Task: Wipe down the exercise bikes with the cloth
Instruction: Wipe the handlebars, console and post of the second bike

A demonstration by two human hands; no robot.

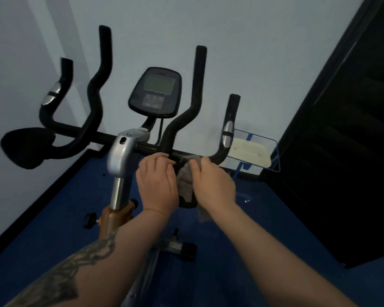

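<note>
Obstacles: black handlebar horns [196, 85] rising at 12 o'clock from the crossbar [149, 148]; a second pair of horns [102, 69] at 10 o'clock. Console [156, 91] upright between them, closing the centre gap. Silver stem clamp [122, 151] at 9 o'clock of both hands, just beside the left hand [156, 182]. Elbow pad [27, 147] far at 9 o'clock. Blue wire rack [256, 151] at 2 o'clock; dark door [341, 151] at 3 o'clock.
Free room: open blue floor [264, 229] from 4 to 6 o'clock; bare wall [264, 52] above the horns.

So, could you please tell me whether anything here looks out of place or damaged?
Nothing stands out. The bike's console and handlebars look intact, and both the left hand and right hand hold the grey cloth against the bar.
</note>
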